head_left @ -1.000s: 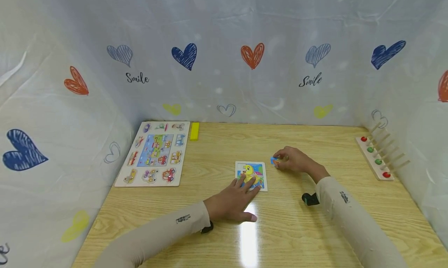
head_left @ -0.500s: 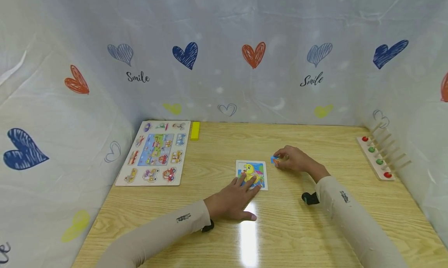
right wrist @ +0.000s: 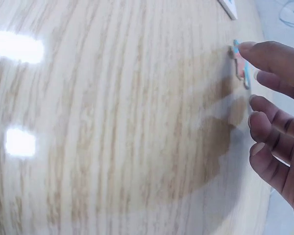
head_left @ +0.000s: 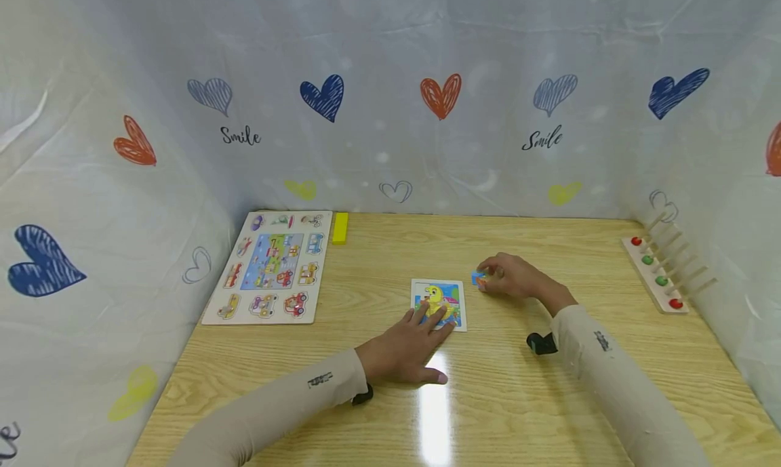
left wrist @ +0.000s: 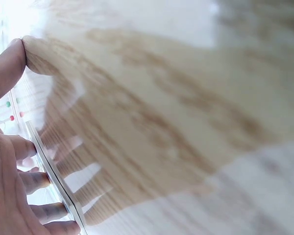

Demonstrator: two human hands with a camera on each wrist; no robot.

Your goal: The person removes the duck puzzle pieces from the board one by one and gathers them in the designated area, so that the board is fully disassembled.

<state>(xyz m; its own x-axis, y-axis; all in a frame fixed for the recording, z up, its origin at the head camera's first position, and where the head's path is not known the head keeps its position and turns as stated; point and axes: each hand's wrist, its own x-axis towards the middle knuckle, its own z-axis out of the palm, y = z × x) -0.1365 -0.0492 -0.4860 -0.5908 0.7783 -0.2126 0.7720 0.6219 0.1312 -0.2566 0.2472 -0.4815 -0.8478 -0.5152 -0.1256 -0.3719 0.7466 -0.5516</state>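
The left hand [head_left: 405,352], fingers spread, rests on the puzzle [head_left: 450,293]; the right hand [head_left: 511,277] pinches a piece [head_left: 476,279], probably light, stiff wood, best held by its edges.

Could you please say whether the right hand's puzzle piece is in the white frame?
Out: the right hand pinches the puzzle piece beside the white frame, tabletop showing between them.

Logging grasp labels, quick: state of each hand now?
Left hand: open, resting on the framed puzzle.
Right hand: pinching a small puzzle piece.
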